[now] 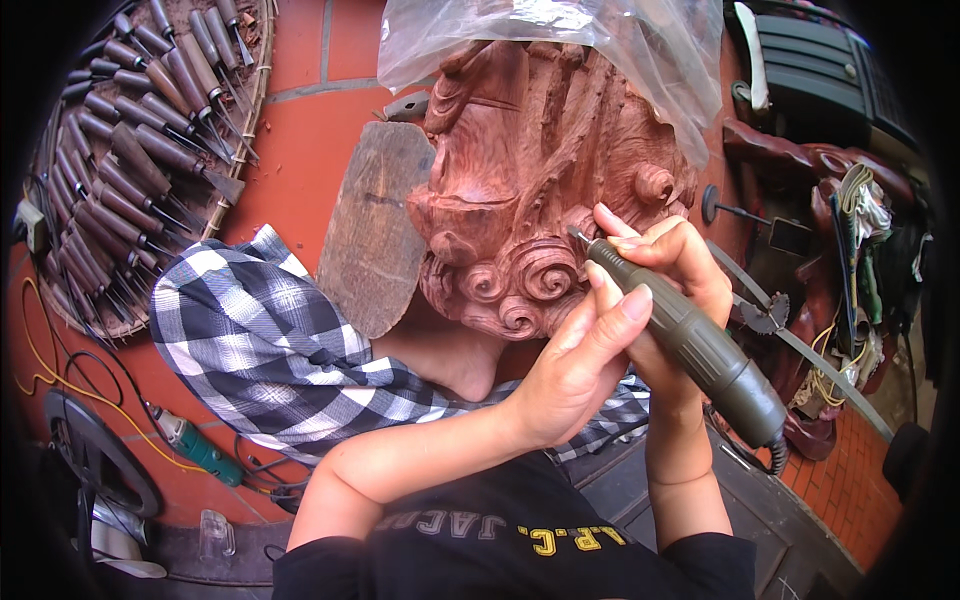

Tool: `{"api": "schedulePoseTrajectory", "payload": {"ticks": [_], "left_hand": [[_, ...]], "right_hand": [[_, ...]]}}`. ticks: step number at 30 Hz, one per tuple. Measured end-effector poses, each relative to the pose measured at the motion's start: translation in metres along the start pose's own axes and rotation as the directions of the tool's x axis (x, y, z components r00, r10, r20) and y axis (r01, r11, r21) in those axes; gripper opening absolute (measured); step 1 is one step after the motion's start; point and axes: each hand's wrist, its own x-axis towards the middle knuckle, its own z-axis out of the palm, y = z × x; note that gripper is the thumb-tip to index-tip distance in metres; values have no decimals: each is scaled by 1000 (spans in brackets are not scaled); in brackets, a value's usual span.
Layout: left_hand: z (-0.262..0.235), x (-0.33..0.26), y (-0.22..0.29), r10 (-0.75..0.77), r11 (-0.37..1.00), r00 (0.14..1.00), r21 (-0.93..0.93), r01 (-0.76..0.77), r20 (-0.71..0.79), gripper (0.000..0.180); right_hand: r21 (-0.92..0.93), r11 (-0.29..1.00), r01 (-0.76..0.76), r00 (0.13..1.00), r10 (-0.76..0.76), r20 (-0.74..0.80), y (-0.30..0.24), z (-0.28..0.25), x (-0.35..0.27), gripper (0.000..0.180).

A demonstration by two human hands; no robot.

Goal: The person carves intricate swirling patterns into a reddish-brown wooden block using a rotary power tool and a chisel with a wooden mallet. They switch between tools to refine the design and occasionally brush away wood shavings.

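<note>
Carving (550, 180) of red-brown wood, with big curls at its near end, sits on the red tile floor (300, 160) in front of the person. Clear plastic (640, 50) lies over its far end. Right hand (695, 265) has its fingers bent around the front part of a dark green power tool (700, 335). Left hand (575, 385) is partly bent, with its thumb against the side of the tool. Some of its fingers are hidden, so I cannot tell how tight it is. The thin tip of the tool is right by the curls, but I cannot tell if it touches them.

A worn board (370, 230) is just left of the carving. One bare foot (470, 370) is near the curls, below checked pants (270, 340). Far to the left, a round tray (252, 130) is full of chisels (125, 185) with brown handles. A green grinder (205, 452) lies at the lower left, by a yellow cord (100, 390).
</note>
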Motion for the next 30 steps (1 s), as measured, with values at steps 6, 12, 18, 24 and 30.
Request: {"api": "schedulePoseTrajectory", "payload": {"ticks": [6, 12, 18, 24, 30], "left_hand": [[-13, -1, -9, 26, 994, 999, 105, -30, 39, 53], [-20, -6, -17, -33, 979, 999, 202, 41, -41, 63], [-16, -5, -13, -32, 980, 999, 194, 38, -33, 68], [-8, -2, -7, 1, 989, 998, 150, 8, -63, 65], [-12, -4, -7, 5, 988, 1000, 153, -2, -23, 66]], "right_hand": [[63, 982, 176, 984, -175, -30, 21, -1, -11, 22], [81, 968, 236, 970, -230, -75, 31, 1, -19, 20], [46, 977, 210, 977, -208, -46, 22, -1, -12, 19], [-10, 987, 160, 985, -161, -56, 14, 2, -8, 20], [-27, 988, 155, 987, -155, -27, 13, 1, -9, 20]]}}
